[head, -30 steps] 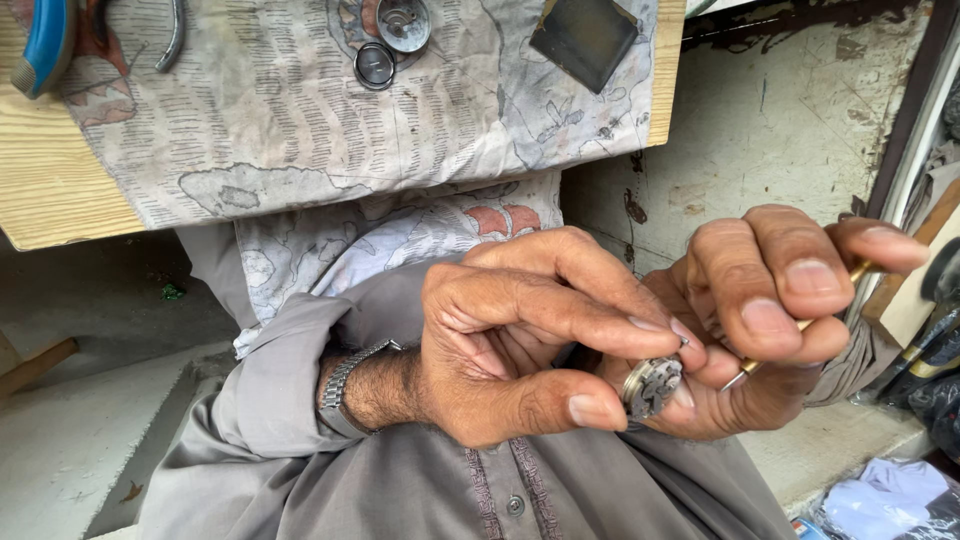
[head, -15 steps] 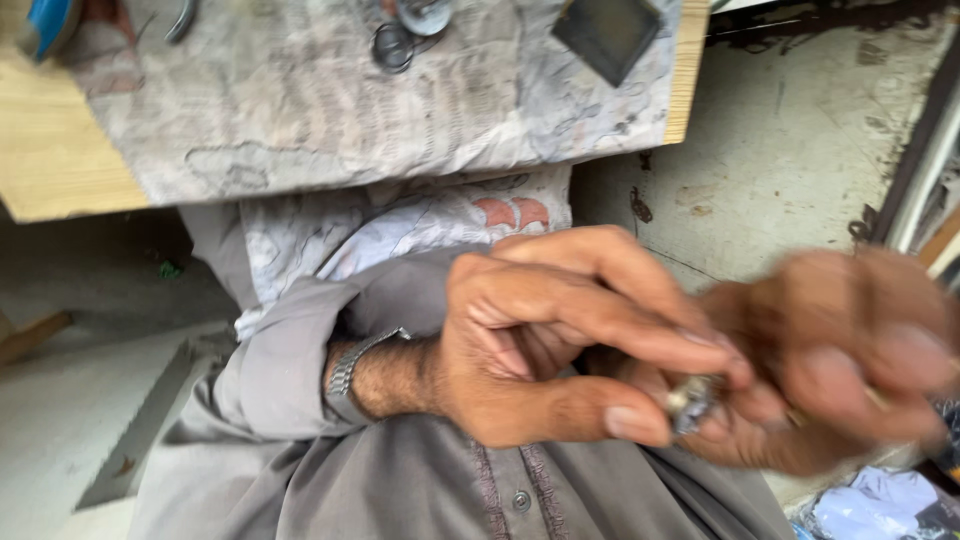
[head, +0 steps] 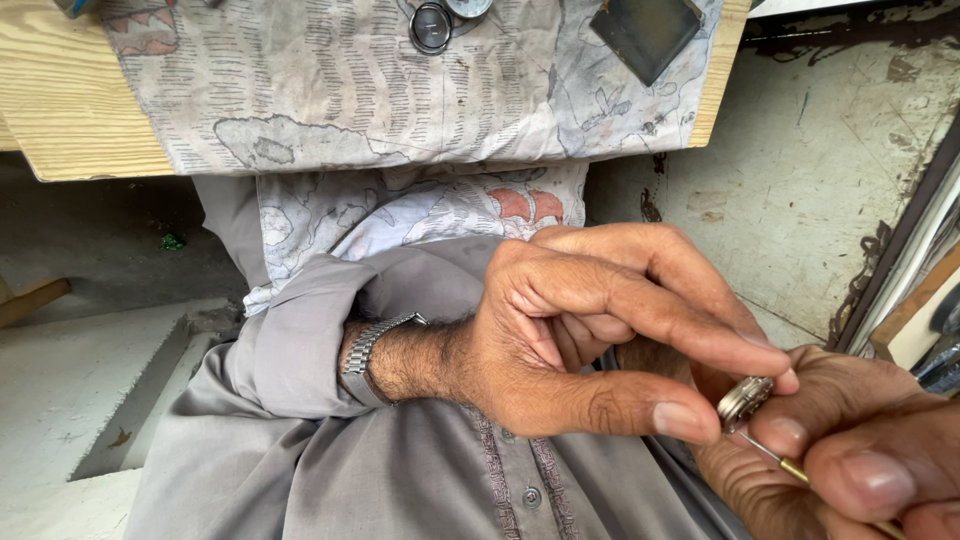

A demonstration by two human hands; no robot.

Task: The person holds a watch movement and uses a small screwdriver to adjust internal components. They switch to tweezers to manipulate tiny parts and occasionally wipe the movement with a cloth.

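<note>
The left hand (head: 590,340) reaches in from the left, its thumb and forefinger closing on a small watch part (head: 745,402). The right hand (head: 850,450) sits just right of and below it, touching the same part and pinching a thin tool (head: 790,468) whose tip lies under the part. A wristwatch (head: 372,350) sits on the wrist left of the left hand. Beyond both hands, the tabletop (head: 60,110) carries a cloth (head: 330,90); on the cloth lie a watch case (head: 431,27) and, right of it, a flat square piece (head: 645,32).

Right hand (head: 860,450) cut off at the corner; thin tool's (head: 790,468) tip hidden behind small metal part (head: 745,400).
</note>
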